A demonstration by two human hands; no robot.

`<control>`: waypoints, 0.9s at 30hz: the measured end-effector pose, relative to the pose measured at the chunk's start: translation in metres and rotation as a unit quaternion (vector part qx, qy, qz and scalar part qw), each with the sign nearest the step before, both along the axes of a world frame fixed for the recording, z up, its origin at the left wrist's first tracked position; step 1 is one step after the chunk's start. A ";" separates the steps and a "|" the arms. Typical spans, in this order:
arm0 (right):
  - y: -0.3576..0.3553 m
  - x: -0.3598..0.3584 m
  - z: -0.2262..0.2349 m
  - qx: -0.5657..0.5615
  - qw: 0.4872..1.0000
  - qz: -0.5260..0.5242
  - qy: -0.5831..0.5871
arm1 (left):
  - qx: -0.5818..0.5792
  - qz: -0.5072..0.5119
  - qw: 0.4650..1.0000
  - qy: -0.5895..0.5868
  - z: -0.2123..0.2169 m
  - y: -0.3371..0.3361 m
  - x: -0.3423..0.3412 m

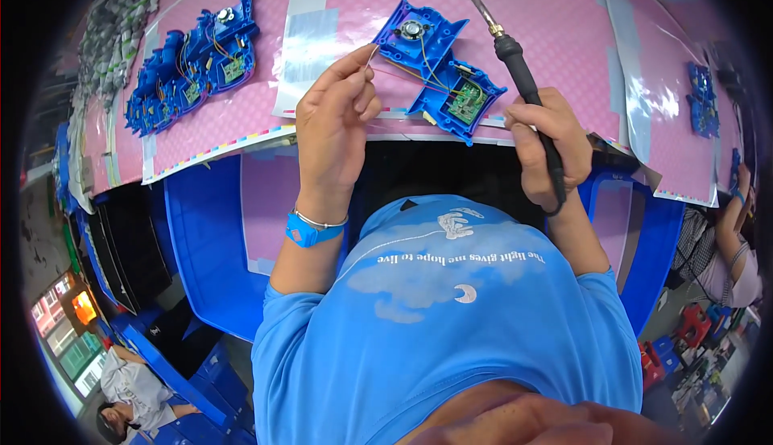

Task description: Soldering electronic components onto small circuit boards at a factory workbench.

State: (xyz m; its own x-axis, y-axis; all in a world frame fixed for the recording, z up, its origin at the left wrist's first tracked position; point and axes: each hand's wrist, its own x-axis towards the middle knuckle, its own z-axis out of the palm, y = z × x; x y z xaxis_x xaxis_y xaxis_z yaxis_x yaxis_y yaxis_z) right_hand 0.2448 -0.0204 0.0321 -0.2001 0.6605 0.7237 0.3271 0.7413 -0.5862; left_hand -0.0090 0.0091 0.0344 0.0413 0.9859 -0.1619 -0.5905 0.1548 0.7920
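My right hand (550,143) is wrapped round the black handle of a soldering iron (515,59), its metal tip pointing up and away from me. To the left, my left hand (334,115) pinches a thin pale solder wire (372,56) between thumb and forefinger. Between the hands, at the table's near edge, lies an opened blue plastic housing in two halves. A round speaker (412,30) sits in the far half, and a green circuit board (467,102) in the near one. Thin coloured wires run between the halves. The iron's tip is apart from the housing.
Several similar blue housings (192,67) with boards and wires lie in a row at the left. Another blue housing (703,99) is at the far right. Blue bins (211,236) stand under the pink-covered table edge. Another person's arm (733,212) shows at the right.
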 end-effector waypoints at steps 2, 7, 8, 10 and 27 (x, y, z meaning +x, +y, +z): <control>-0.006 0.002 0.003 -0.032 0.999 0.013 0.012 | 0.008 0.025 1.000 0.015 -0.003 -0.001 0.005; -0.007 -0.004 0.009 -0.081 0.994 0.050 0.055 | 0.216 0.109 0.900 0.362 -0.008 0.011 0.014; -0.008 -0.005 0.009 -0.082 0.994 0.052 0.053 | 0.254 0.124 0.864 0.416 -0.016 0.016 0.014; -0.009 -0.005 0.007 -0.096 0.993 0.054 0.040 | 0.262 0.130 0.838 0.460 -0.022 0.018 0.018; -0.004 -0.010 0.002 -0.114 0.992 0.041 0.026 | 0.332 0.177 0.751 0.543 -0.032 0.023 0.025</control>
